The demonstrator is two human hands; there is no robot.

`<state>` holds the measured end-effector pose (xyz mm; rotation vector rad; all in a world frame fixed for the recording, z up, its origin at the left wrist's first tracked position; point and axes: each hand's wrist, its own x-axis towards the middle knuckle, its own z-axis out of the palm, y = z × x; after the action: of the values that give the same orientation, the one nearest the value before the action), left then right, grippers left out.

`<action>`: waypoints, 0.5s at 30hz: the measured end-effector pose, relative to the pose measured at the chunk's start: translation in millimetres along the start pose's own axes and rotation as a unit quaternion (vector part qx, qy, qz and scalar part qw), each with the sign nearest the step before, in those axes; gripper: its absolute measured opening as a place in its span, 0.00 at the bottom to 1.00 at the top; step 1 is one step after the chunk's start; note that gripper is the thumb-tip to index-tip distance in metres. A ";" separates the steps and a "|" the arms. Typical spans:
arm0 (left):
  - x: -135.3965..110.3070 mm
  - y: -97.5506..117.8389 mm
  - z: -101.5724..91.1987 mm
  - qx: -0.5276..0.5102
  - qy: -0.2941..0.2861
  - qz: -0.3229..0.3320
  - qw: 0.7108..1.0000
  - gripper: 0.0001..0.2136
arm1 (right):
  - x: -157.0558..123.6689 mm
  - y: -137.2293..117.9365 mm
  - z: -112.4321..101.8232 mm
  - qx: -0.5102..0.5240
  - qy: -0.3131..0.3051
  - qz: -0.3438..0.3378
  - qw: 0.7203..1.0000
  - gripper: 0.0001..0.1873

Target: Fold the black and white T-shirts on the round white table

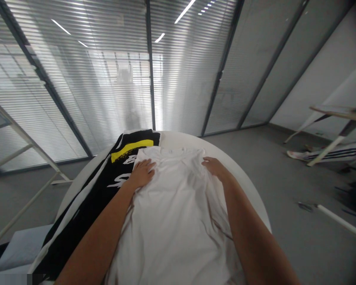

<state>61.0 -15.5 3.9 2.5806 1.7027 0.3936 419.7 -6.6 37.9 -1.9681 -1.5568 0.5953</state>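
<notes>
A white shirt (178, 202) lies lengthwise on the round white table (249, 178), its neckline at the far end and some wrinkles across the fabric. My left hand (142, 174) rests flat on its upper left part, fingers spread. At the upper right edge, my right hand (215, 166) is seen from the side, its fingers closed on the shirt's border; the thumb is mostly hidden. Fabric hangs in folds below my right hand. Under my left forearm and beside the shirt is a black garment (89, 209) with a yellow patch and white lettering.
Glass partitions with blinds (178, 79) stand behind the table. To the left is a pale metal frame (29, 144). A wooden-topped table (338, 113) stands at right, with striped cloth (338, 153) beneath it. A white pole (341, 219) lies at the lower right.
</notes>
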 end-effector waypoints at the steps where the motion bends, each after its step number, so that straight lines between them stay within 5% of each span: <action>1: 0.2 0.4 -0.7 -0.006 0.000 0.001 1.000 0.23 | -0.5 -4.1 1.8 0.014 -0.008 0.003 1.000 0.21; 7: 5.4 -6.2 -15.9 -0.128 0.111 -0.020 0.985 0.19 | -14.2 -39.4 19.3 0.093 -0.024 -0.036 0.995 0.20; 11: 7.9 -23.4 -29.8 -0.188 0.206 -0.094 0.956 0.17 | -23.2 -68.0 32.5 0.103 -0.029 -0.050 0.993 0.20; 15: 8.2 -38.4 -32.7 -0.266 0.228 -0.173 0.921 0.17 | -27.1 -107.8 51.4 0.077 -0.013 -0.072 0.994 0.20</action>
<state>22.2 3.6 31.1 1.8483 1.7883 1.3029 301.8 -6.6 71.1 -1.7238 -1.6023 0.6624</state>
